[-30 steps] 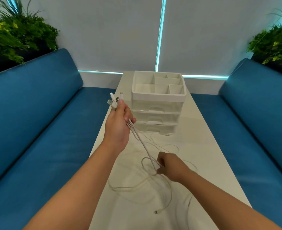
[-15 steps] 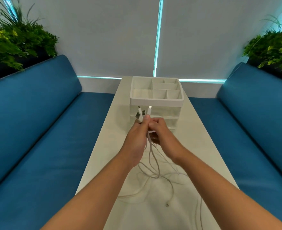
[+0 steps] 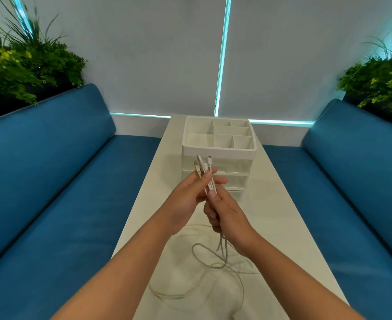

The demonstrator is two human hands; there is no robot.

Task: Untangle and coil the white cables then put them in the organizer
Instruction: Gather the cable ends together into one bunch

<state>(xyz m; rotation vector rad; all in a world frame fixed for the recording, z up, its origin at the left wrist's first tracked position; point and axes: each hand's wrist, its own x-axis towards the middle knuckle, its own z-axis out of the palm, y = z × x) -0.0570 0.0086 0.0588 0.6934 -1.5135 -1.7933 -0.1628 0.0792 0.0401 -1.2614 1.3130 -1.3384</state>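
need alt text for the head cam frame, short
Two hands hold a bunch of white cables upright over a white table: the left hand near the plugs, the right hand just below. Loose cable loops trail onto the table, before a white organizer between blue benches.

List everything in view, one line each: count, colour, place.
cables: several, white, plug ends bunched in both hands, rest looped on the table
organizer: one, white, far end of table, top compartments hold nothing
table: one, white, centre
benches: two, blue, either side
plants: two, green, behind the benches
blinds: two, pale grey, back wall
left hand: holds cable ends
right hand: grips cables below
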